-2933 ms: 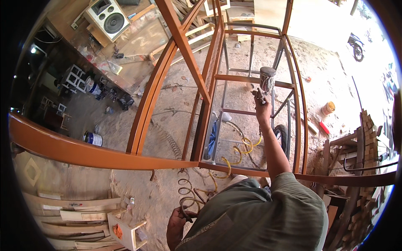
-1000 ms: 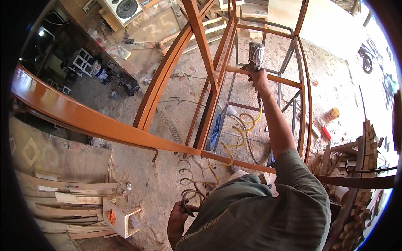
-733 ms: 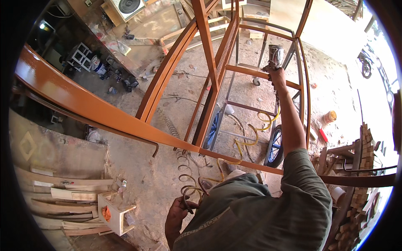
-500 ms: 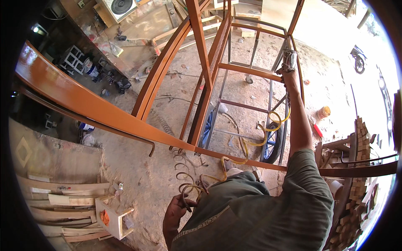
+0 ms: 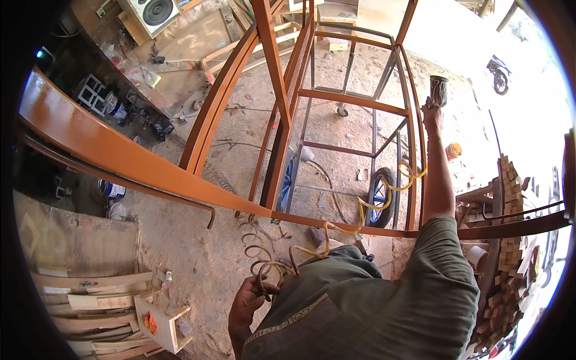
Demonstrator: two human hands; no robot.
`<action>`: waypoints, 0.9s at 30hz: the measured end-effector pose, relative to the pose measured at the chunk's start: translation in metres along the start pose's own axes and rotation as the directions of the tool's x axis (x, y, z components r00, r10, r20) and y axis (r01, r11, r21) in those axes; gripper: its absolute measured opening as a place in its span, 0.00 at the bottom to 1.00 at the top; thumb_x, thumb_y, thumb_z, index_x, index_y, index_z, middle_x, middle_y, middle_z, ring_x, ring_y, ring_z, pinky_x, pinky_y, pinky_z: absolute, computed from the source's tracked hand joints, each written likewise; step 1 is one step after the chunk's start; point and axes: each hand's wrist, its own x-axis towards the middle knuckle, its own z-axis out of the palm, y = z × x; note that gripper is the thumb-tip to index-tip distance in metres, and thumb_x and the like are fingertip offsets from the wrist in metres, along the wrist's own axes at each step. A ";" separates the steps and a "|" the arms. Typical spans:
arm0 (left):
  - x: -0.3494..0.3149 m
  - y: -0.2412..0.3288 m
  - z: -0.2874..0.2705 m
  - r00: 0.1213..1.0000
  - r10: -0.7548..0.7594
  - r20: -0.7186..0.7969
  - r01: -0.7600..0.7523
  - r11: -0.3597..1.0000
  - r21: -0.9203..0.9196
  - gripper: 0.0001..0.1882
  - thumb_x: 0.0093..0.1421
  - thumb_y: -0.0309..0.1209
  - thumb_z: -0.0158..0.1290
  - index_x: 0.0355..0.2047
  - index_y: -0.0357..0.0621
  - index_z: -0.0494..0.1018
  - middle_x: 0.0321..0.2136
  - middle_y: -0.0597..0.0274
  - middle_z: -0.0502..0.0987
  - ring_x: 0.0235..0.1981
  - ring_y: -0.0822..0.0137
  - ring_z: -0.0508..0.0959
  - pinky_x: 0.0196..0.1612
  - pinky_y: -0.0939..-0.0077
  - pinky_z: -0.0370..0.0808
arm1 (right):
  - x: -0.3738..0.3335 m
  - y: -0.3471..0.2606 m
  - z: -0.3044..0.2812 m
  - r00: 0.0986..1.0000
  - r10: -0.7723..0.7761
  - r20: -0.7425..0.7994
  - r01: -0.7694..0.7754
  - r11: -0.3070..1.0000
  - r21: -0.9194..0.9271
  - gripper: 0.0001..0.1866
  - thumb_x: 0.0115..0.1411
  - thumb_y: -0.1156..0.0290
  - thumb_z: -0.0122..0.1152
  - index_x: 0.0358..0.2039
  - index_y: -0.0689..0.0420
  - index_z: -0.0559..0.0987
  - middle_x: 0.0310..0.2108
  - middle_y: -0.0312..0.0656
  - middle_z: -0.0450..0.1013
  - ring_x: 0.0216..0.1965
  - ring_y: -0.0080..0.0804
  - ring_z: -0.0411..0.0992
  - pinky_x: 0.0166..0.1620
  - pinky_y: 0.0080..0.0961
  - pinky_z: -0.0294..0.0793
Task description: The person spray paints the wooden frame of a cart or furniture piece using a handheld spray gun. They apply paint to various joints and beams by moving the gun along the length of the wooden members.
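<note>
My right hand [image 5: 433, 117] is stretched far forward, past the right side of an orange-brown metal frame [image 5: 354, 101]. It grips a paint spray gun whose paint-smeared metal cup [image 5: 438, 91] stands upright above my fingers. A coiled yellow air hose [image 5: 360, 210] runs from near my right arm across the lower frame bar and back toward my body. Close to my waist, my left hand [image 5: 246, 300] is closed around the hose's brownish loops [image 5: 262, 268]. The frame has a blue-rimmed black wheel [image 5: 382, 195] at its right and a small caster [image 5: 342, 111] farther off.
A wide orange beam [image 5: 120, 150] crosses from the left. Wood strips [image 5: 102, 300] and an open wooden box [image 5: 157, 324] lie at lower left. Stacked wood blocks [image 5: 510, 258] line the right. A bucket [image 5: 453, 150] stands beyond my right forearm; a speaker [image 5: 157, 12] is far left.
My right hand has moved rightward with the spray gun, from over the frame's right bars to just outside them. My left hand keeps hold of the hose. The whole view has shifted slightly.
</note>
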 end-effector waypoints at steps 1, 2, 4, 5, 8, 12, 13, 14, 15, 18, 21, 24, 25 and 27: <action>0.000 0.000 0.000 1.000 0.003 0.006 -0.003 1.000 0.002 0.40 0.56 0.45 0.63 0.61 0.35 0.60 0.48 0.45 0.78 0.51 0.57 0.77 0.54 0.63 0.68 | -0.005 -0.001 0.002 0.999 0.005 -0.041 -0.007 0.999 -0.040 0.32 0.66 0.39 0.48 0.41 0.58 0.85 0.39 0.57 0.80 0.45 0.55 0.78 0.47 0.50 0.74; 0.000 -0.001 0.001 1.000 0.006 0.003 -0.006 1.000 0.002 0.40 0.56 0.45 0.63 0.61 0.35 0.60 0.48 0.45 0.77 0.51 0.57 0.77 0.54 0.63 0.68 | -0.020 -0.012 0.001 0.999 -0.018 -0.031 0.016 0.997 -0.075 0.35 0.68 0.37 0.42 0.40 0.57 0.85 0.41 0.54 0.80 0.46 0.56 0.77 0.48 0.51 0.74; 0.004 0.001 -0.005 1.000 -0.003 0.011 0.003 1.000 -0.002 0.40 0.56 0.45 0.63 0.61 0.34 0.60 0.48 0.45 0.77 0.51 0.57 0.77 0.53 0.63 0.68 | -0.046 -0.026 0.000 0.997 0.068 -0.048 -0.069 0.997 -0.032 0.32 0.67 0.40 0.45 0.39 0.56 0.85 0.40 0.54 0.80 0.47 0.55 0.77 0.48 0.50 0.74; 0.005 0.004 -0.006 1.000 -0.007 0.017 0.007 1.000 0.003 0.40 0.56 0.45 0.63 0.61 0.34 0.60 0.47 0.45 0.77 0.51 0.57 0.77 0.53 0.63 0.68 | -0.050 -0.014 0.011 0.995 0.012 -0.097 -0.014 1.000 -0.023 0.27 0.67 0.45 0.49 0.41 0.55 0.85 0.40 0.54 0.80 0.46 0.55 0.78 0.48 0.49 0.75; 0.004 0.004 -0.005 1.000 -0.012 0.012 0.012 1.000 0.018 0.42 0.56 0.47 0.64 0.61 0.33 0.59 0.47 0.45 0.78 0.50 0.56 0.77 0.52 0.63 0.68 | -0.074 -0.005 0.039 0.994 0.061 -0.095 -0.060 0.998 0.012 0.22 0.65 0.50 0.53 0.42 0.55 0.84 0.38 0.54 0.81 0.44 0.55 0.79 0.46 0.47 0.76; 0.001 0.005 0.000 0.999 -0.013 -0.032 0.014 1.000 0.026 0.44 0.54 0.49 0.65 0.61 0.33 0.59 0.46 0.45 0.78 0.50 0.56 0.77 0.52 0.63 0.68 | -0.115 0.008 0.067 0.991 0.120 -0.059 -0.119 0.993 0.013 0.26 0.66 0.48 0.53 0.53 0.55 0.79 0.42 0.58 0.79 0.47 0.58 0.76 0.49 0.50 0.73; 0.001 0.006 0.001 0.999 -0.010 -0.035 0.011 1.000 0.025 0.45 0.54 0.49 0.65 0.61 0.33 0.59 0.46 0.45 0.78 0.50 0.56 0.77 0.52 0.63 0.68 | -0.119 0.022 0.080 0.991 0.112 -0.074 -0.112 0.994 0.007 0.26 0.65 0.48 0.53 0.52 0.55 0.79 0.42 0.58 0.79 0.48 0.58 0.76 0.49 0.50 0.73; 0.000 0.006 0.001 0.999 -0.007 -0.043 0.008 1.000 0.023 0.45 0.54 0.50 0.65 0.61 0.33 0.59 0.46 0.45 0.78 0.50 0.56 0.77 0.52 0.63 0.68 | -0.127 0.023 0.084 0.991 0.103 -0.085 -0.103 0.995 0.001 0.25 0.65 0.48 0.54 0.51 0.55 0.79 0.42 0.58 0.79 0.48 0.58 0.76 0.49 0.50 0.73; 0.000 0.005 0.001 0.999 -0.010 -0.050 0.011 1.000 0.017 0.45 0.54 0.50 0.65 0.60 0.33 0.59 0.46 0.45 0.78 0.50 0.56 0.77 0.52 0.63 0.68 | -0.134 0.025 0.085 0.987 0.147 -0.058 -0.146 0.989 0.010 0.25 0.65 0.48 0.54 0.50 0.56 0.80 0.42 0.58 0.79 0.48 0.58 0.76 0.49 0.50 0.73; -0.001 0.005 0.001 0.997 -0.020 -0.068 0.021 1.000 0.014 0.45 0.54 0.51 0.66 0.60 0.33 0.60 0.46 0.45 0.79 0.50 0.56 0.77 0.51 0.64 0.68 | -0.146 0.030 0.092 0.975 0.189 -0.116 -0.181 0.981 0.075 0.23 0.65 0.49 0.56 0.47 0.56 0.80 0.41 0.57 0.79 0.47 0.58 0.76 0.48 0.51 0.73; -0.001 0.005 0.000 0.997 -0.026 -0.072 0.028 0.999 0.025 0.45 0.54 0.50 0.66 0.60 0.34 0.60 0.46 0.45 0.79 0.50 0.57 0.77 0.50 0.66 0.69 | -0.147 0.035 0.099 0.957 0.138 -0.254 -0.100 0.983 0.156 0.25 0.65 0.50 0.58 0.51 0.56 0.78 0.42 0.57 0.78 0.45 0.58 0.76 0.46 0.51 0.73; 0.000 0.005 0.000 0.997 -0.035 -0.072 0.036 0.999 0.014 0.44 0.54 0.49 0.66 0.60 0.34 0.60 0.46 0.45 0.79 0.50 0.58 0.77 0.49 0.68 0.70 | -0.136 0.041 0.109 0.961 0.141 -0.237 -0.094 0.976 0.197 0.27 0.65 0.49 0.57 0.54 0.56 0.77 0.43 0.57 0.78 0.46 0.59 0.76 0.47 0.50 0.73; 0.001 0.005 0.000 0.997 -0.038 -0.072 0.039 0.999 0.018 0.44 0.54 0.49 0.66 0.60 0.34 0.60 0.46 0.45 0.79 0.50 0.58 0.77 0.49 0.68 0.70 | -0.134 0.043 0.113 0.967 0.151 -0.207 -0.105 0.971 0.217 0.28 0.65 0.48 0.56 0.56 0.56 0.76 0.44 0.58 0.77 0.47 0.58 0.75 0.48 0.49 0.73; 0.002 0.004 0.002 0.996 -0.042 -0.083 0.044 0.999 0.018 0.43 0.54 0.49 0.66 0.60 0.34 0.60 0.46 0.45 0.79 0.49 0.58 0.77 0.49 0.69 0.70 | -0.138 0.038 0.116 0.971 0.148 -0.189 -0.117 0.979 0.167 0.28 0.66 0.49 0.55 0.55 0.60 0.75 0.44 0.58 0.77 0.48 0.59 0.75 0.50 0.49 0.72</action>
